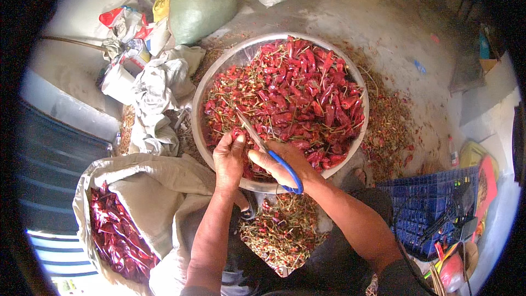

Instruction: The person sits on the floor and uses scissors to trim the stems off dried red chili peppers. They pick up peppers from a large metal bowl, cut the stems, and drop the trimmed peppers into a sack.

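Note:
A wide round metal basin (pixel 199 131) is heaped with dried red chillies (pixel 312 93), with cut stems and small bits mostly on its left side. Over the near-left part of the basin, my left hand (pixel 229 158) pinches a red chilli (pixel 237 132) between thumb and fingers. My right hand (pixel 285 163) grips blue-handled scissors (pixel 285 170) just to the right of it. Their metal blades point up and left, close beside the chilli. Whether the blades touch it, I cannot tell.
An open sack (pixel 159 170) of dried chillies stands at lower left. Between my legs lies a pile of stems (pixel 282 230). More scraps (pixel 389 131) cover the floor right of the basin. A blue plastic crate (pixel 427 203) is at right; large filled sacks (pixel 203 5) stand behind.

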`<state>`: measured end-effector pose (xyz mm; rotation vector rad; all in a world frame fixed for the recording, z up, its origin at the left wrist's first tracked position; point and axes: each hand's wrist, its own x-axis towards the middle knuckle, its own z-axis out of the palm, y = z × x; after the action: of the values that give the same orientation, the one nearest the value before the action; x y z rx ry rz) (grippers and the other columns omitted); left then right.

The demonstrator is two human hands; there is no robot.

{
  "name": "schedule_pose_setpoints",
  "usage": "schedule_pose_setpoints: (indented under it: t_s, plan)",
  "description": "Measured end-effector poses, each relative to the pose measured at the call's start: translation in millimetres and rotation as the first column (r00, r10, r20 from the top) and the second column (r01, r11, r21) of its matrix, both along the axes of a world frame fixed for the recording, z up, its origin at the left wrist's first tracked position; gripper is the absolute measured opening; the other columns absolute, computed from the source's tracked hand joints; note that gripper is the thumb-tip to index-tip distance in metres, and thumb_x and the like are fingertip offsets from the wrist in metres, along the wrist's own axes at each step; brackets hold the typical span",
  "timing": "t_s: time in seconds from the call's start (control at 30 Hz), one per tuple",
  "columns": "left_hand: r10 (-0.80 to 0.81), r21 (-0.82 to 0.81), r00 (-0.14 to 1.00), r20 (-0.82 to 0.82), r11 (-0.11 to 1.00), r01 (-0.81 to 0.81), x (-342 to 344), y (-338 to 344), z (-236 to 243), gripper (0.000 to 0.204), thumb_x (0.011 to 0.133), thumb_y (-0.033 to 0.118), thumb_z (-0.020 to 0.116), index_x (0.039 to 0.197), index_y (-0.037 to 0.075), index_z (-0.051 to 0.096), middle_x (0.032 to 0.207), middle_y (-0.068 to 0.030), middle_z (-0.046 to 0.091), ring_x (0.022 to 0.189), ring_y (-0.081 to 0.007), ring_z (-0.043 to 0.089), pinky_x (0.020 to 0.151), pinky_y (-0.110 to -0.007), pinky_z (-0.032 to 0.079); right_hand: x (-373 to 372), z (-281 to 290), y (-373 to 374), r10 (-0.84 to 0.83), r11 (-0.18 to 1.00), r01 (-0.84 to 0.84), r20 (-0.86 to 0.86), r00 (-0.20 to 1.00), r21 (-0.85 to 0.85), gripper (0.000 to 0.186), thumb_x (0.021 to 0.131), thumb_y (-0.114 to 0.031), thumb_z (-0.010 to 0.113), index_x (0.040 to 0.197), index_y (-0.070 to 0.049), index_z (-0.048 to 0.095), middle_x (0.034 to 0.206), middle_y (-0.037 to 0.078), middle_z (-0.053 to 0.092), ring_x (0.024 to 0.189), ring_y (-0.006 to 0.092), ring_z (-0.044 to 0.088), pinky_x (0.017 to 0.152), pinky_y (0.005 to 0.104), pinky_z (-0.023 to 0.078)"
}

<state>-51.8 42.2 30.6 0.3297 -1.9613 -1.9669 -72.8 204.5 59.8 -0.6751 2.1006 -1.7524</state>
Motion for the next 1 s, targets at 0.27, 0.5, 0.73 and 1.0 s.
schedule_pose_setpoints:
  t_s: [0.27,0.5,0.73,1.0]
  plan:
    - [-0.089,0.223,0.996,0.000,0.971,0.087,3.8,7.1,19.0,0.009,0.096,0.012,0.057,0.090,0.009,0.063,0.072,0.0044,0.059,0.060,-0.0037,0.049,0.054,-0.019,0.040,8.7,16.4,3.4,0.203,0.934,-0.053,0.400,0.894,-0.354,0.035,0.094,-0.043,0.059,0.091,-0.008,0.053,0.061,-0.004,0.043,0.047,0.0047,0.038,0.042,0.0242,0.031]
    - [-0.237,0.412,0.971,0.029,0.888,0.204,20.4,-0.2,31.2,0.010,0.096,0.014,0.057,0.102,0.007,0.061,0.079,0.0004,0.062,0.065,-0.0072,0.056,0.056,-0.021,0.047,-2.2,9.9,9.3,-0.055,0.975,0.141,-0.426,0.903,0.173,0.050,0.081,-0.050,0.069,0.080,-0.003,0.051,0.063,0.017,0.054,0.055,0.0355,0.055,0.057,0.0436,0.044]
    - [-0.229,0.420,0.966,0.120,0.893,0.159,20.1,-2.4,31.9,0.015,0.095,0.006,0.056,0.109,0.006,0.062,0.089,-0.0043,0.067,0.075,-0.0134,0.062,0.064,-0.026,0.052,2.3,10.2,1.9,-0.027,0.916,0.201,-0.448,0.893,0.347,0.051,0.076,-0.047,0.076,0.083,-0.002,0.053,0.065,0.014,0.057,0.059,0.0324,0.059,0.056,0.0429,0.045]
    - [0.066,-0.712,0.993,0.097,0.702,0.022,12.4,-11.4,18.4,0.022,0.089,0.004,0.059,0.111,0.002,0.062,0.082,-0.0066,0.066,0.072,-0.0110,0.057,0.067,-0.029,0.049,12.6,-2.2,-4.2,-0.015,0.873,0.191,-0.366,0.931,0.450,0.056,0.078,-0.053,0.070,0.083,0.001,0.053,0.067,0.019,0.057,0.063,0.0392,0.059,0.059,0.0472,0.045]
